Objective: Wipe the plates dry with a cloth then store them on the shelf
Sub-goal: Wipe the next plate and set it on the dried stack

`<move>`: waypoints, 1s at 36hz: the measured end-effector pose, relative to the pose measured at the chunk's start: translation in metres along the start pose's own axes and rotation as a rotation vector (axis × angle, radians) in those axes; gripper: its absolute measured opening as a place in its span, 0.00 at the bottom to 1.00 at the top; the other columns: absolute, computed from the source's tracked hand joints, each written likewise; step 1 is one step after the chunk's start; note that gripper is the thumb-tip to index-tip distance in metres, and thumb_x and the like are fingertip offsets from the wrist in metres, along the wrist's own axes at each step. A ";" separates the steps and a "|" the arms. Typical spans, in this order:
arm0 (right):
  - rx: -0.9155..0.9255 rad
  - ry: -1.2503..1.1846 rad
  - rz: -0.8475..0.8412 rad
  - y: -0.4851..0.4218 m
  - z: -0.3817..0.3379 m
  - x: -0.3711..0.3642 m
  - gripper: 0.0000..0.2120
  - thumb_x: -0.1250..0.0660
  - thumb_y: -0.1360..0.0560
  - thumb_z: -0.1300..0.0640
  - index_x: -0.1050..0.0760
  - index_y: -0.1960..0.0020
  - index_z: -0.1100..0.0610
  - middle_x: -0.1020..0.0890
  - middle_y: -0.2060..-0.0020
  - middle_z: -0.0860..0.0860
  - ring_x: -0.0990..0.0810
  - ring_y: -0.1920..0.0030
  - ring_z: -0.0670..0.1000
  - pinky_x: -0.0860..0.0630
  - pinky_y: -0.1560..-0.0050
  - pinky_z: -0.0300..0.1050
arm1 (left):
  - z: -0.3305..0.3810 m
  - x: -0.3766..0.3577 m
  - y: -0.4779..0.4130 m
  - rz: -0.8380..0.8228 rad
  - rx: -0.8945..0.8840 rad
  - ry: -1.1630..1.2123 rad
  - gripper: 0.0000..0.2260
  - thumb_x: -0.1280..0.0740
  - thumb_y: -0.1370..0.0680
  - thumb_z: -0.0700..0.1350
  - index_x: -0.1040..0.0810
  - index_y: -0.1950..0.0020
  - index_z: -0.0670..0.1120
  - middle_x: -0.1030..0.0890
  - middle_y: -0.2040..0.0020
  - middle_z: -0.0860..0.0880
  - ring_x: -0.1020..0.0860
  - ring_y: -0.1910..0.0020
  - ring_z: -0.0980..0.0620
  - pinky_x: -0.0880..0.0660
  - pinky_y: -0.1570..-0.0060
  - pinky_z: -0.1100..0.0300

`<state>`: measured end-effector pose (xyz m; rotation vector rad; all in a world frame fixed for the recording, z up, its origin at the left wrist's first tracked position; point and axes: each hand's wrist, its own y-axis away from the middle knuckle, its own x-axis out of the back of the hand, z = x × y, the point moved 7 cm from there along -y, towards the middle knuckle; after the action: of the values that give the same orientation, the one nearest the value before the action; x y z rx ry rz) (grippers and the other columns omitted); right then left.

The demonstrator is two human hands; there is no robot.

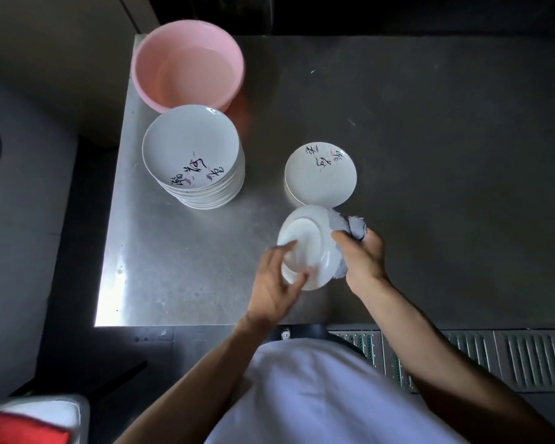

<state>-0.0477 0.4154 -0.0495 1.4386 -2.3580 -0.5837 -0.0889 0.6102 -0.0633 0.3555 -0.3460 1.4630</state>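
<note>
One plate (pixel 305 238): our left fingers (pixel 284 249) grip its rim, right fingers (pixel 342 237) clutch the cloth (pixel 350 223). We should rotate while rubbing.

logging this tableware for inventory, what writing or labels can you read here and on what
Top plate of the tall stack: black brush characters by pink petals, too stylised and blurred to read.
Small plate to its right: black brush characters, likewise unreadable.
Upturned plate, cloth, pink basin: no text showing.
</note>
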 end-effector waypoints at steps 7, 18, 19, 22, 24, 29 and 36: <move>-0.261 -0.134 -0.056 -0.013 0.031 0.008 0.07 0.31 0.25 0.70 0.23 0.59 0.61 0.20 0.71 0.49 0.23 0.71 0.46 0.23 0.64 0.42 | -0.083 0.012 -0.004 0.114 0.900 0.588 0.20 0.41 0.13 0.55 0.29 0.26 0.45 0.20 0.36 0.44 0.22 0.40 0.45 0.21 0.43 0.50; -0.279 -0.086 0.110 -0.029 0.058 0.029 0.03 0.31 0.20 0.57 0.21 0.53 0.55 0.15 0.48 0.56 0.16 0.49 0.55 0.20 0.45 0.53 | -0.073 0.008 -0.004 -0.058 0.914 0.830 0.09 0.40 0.13 0.42 0.21 0.40 0.46 0.17 0.51 0.47 0.19 0.54 0.48 0.21 0.47 0.48; -0.247 -0.044 0.166 -0.031 0.058 0.034 0.05 0.32 0.19 0.57 0.21 0.54 0.54 0.16 0.48 0.57 0.17 0.47 0.56 0.20 0.43 0.54 | -0.073 0.008 -0.004 -0.052 0.911 0.831 0.08 0.40 0.14 0.42 0.22 0.39 0.46 0.18 0.51 0.47 0.19 0.53 0.48 0.21 0.48 0.49; -0.160 0.051 0.232 -0.033 0.051 0.042 0.08 0.35 0.19 0.54 0.21 0.54 0.54 0.16 0.53 0.53 0.17 0.44 0.58 0.21 0.39 0.57 | -0.076 0.010 -0.002 -0.032 0.920 0.814 0.07 0.39 0.14 0.42 0.23 0.39 0.47 0.18 0.51 0.48 0.20 0.53 0.48 0.20 0.52 0.51; -0.110 0.087 0.195 -0.028 0.039 0.033 0.09 0.37 0.18 0.52 0.21 0.44 0.56 0.17 0.46 0.54 0.19 0.42 0.54 0.24 0.36 0.52 | -0.077 0.009 0.000 -0.031 0.924 0.816 0.06 0.39 0.14 0.42 0.22 0.42 0.48 0.18 0.52 0.48 0.20 0.54 0.47 0.20 0.51 0.51; 0.165 0.319 -0.101 -0.001 0.014 -0.014 0.16 0.39 0.17 0.48 0.23 0.41 0.60 0.22 0.49 0.52 0.25 0.47 0.48 0.33 0.49 0.25 | -0.076 0.001 0.002 0.003 0.954 0.835 0.06 0.39 0.14 0.42 0.22 0.42 0.47 0.18 0.54 0.48 0.20 0.55 0.47 0.20 0.52 0.50; 0.668 1.083 -0.753 0.033 0.058 -0.061 0.27 0.50 0.19 0.50 0.35 0.22 0.55 0.37 0.22 0.53 0.44 0.21 0.54 0.50 0.22 0.50 | -0.069 -0.005 -0.002 0.033 0.945 0.834 0.06 0.40 0.14 0.41 0.24 0.42 0.43 0.17 0.53 0.43 0.17 0.58 0.47 0.18 0.61 0.53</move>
<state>-0.0729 0.4942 -0.0868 2.1329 -1.1164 0.7796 -0.0868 0.6359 -0.1272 0.4389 1.0432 1.5958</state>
